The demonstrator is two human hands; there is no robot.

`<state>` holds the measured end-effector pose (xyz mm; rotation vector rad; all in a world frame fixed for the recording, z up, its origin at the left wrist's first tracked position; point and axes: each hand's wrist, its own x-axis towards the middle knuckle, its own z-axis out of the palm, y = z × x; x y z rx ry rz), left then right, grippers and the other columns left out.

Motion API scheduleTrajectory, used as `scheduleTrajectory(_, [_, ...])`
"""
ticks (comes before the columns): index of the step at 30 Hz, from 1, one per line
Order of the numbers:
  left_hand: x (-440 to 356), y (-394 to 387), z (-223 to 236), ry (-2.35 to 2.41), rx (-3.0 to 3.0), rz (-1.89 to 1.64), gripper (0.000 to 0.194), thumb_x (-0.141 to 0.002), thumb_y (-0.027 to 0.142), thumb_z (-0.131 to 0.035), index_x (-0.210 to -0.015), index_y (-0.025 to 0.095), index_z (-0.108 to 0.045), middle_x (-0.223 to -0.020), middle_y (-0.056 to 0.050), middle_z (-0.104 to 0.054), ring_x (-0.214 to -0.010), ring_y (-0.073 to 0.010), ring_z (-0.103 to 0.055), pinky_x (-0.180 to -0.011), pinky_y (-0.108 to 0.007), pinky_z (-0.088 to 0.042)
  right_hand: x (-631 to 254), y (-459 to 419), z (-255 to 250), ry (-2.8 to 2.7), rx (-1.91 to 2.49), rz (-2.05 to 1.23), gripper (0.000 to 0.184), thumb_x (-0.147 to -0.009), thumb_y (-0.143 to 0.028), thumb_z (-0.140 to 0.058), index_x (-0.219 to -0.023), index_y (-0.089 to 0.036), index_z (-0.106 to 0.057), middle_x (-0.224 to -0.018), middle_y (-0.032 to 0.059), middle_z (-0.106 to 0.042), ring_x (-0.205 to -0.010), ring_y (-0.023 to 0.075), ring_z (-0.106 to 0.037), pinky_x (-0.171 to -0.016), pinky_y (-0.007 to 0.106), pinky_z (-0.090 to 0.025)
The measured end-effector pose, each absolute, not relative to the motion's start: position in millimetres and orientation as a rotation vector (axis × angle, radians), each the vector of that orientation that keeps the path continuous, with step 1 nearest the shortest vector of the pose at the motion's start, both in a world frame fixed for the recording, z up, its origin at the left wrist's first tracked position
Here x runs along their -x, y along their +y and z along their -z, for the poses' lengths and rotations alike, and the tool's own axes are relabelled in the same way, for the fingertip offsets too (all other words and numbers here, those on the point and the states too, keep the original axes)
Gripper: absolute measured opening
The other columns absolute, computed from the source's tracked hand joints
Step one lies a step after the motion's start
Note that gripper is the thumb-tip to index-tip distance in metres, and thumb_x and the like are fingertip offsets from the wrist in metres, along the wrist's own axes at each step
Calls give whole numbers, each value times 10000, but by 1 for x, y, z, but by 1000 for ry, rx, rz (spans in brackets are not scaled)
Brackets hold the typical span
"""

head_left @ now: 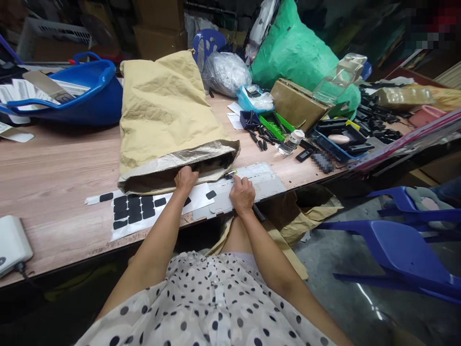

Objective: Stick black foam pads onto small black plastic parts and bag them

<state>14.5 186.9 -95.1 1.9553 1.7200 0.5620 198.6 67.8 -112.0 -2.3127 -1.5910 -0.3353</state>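
Note:
My left hand (186, 180) is at the open mouth of a large tan paper sack (162, 110) lying on the table. Its fingers are curled, and what they hold, if anything, is hidden. My right hand (242, 193) is closed around a black-handled tool (258, 212) with a shiny head that shows beyond the fingers, near the sack's right corner. Beneath my right hand lies a grey flat board (264, 180). Left of it, a white backing sheet (144, 227) carries several black rounded stickers (135, 211), partly behind my left forearm.
A blue basin (97, 91) of white pieces stands at the left, with a white device (12, 242) nearer. To the right are a green tray (275, 126), a clear bottle (291, 142), a blue tray (334, 149) of black parts and a green sack (295, 53). Blue chairs (399, 250) stand beside the table.

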Motion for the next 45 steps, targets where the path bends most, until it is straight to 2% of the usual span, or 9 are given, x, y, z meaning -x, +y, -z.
scheduleTrajectory(3, [6,160,85,1784,-1989,-600,238,-831,431,-616,-834,213,-711,-826,-94,-718,-840,-287,-672,-690,-344,-483,-200,69,114,-1589,2303,351,370,-927,-175,-459,-1244,-204,-647,-983,108,-574,-907,240,-473,-715,320,-351])
scheduleTrajectory(7, [31,128,81,1499,-2167,-615,149,-808,355,-656,-868,229,-709,-846,-39,-689,-828,-217,-639,-741,-300,-482,-203,69,116,-1589,2282,387,368,-926,-170,-446,-1229,-198,-654,-964,103,-578,-895,234,-473,-710,316,-346])
scheduleTrajectory(11, [40,114,86,1407,-2203,-577,117,-814,316,-661,-873,223,-699,-851,-35,-670,-855,-221,-621,-783,-311,-478,-205,70,117,-1586,2271,401,368,-933,-169,-436,-1224,-205,-659,-948,99,-576,-895,236,-478,-715,318,-344])
scheduleTrajectory(16, [32,112,97,1405,-2237,-650,190,-816,322,-696,-982,230,-707,-939,-42,-676,-909,-231,-609,-827,-329,-463,-207,70,117,-1578,2267,396,358,-936,-171,-448,-1219,-202,-666,-943,99,-576,-893,234,-481,-711,313,-339])
scheduleTrajectory(22, [30,114,102,1396,-2204,-626,150,-827,340,-685,-920,235,-736,-868,-30,-674,-862,-223,-598,-809,-334,-449,-212,68,112,-1549,2272,265,360,-940,-165,-456,-1222,-213,-675,-962,94,-607,-895,223,-521,-722,299,-382])
scheduleTrajectory(28, [30,115,101,1392,-2181,-625,158,-794,355,-708,-900,252,-764,-856,-29,-692,-845,-224,-599,-830,-349,-451,-185,43,104,-1500,1946,33,427,-969,-192,-368,-1300,-210,-636,-1070,101,-661,-982,213,-603,-844,307,-486])
scheduleTrajectory(32, [29,114,100,1391,-2163,-630,139,-784,331,-727,-886,249,-773,-868,-35,-712,-876,-231,-612,-849,-353,-451,-151,30,97,-1659,1663,-179,413,-981,-207,-374,-1292,-210,-646,-1109,90,-693,-1024,189,-632,-905,294,-513])
scheduleTrajectory(36, [27,115,100,1403,-2142,-629,106,-783,315,-738,-845,234,-767,-859,-39,-715,-874,-229,-615,-840,-345,-449,-132,28,93,-1747,1595,-256,404,-968,-177,-384,-1252,-205,-671,-1057,81,-708,-992,180,-646,-894,276,-522])
scheduleTrajectory(45, [26,117,103,1393,-2140,-647,92,-776,329,-743,-772,237,-746,-814,-30,-702,-836,-221,-604,-810,-337,-447,-130,28,97,-1856,1650,-97,402,-962,-163,-417,-1263,-223,-677,-965,66,-678,-891,170,-634,-792,227,-502])
